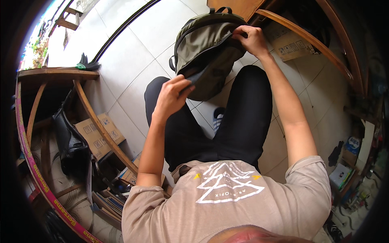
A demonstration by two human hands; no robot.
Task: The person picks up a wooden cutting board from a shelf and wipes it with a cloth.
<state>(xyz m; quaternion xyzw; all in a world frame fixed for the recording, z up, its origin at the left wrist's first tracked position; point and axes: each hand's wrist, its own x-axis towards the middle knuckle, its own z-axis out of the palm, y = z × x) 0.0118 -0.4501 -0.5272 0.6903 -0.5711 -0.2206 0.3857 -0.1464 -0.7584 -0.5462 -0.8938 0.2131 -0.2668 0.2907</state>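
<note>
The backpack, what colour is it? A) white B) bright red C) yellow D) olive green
D: the backpack resting on the person's knees is olive green with dark trim; the left hand grips its lower edge and the right hand holds its top.

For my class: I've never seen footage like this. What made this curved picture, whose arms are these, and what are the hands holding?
A wide fisheye camera worn on a person's head looks down, so straight edges bend. The arms are that person's own. Both hands grip an olive-green backpack resting on their knees: the left hand pinches its lower edge, and the right hand holds its upper part. Below lies a white tiled floor. Cardboard boxes sit under curved wooden furniture at the left.
</note>
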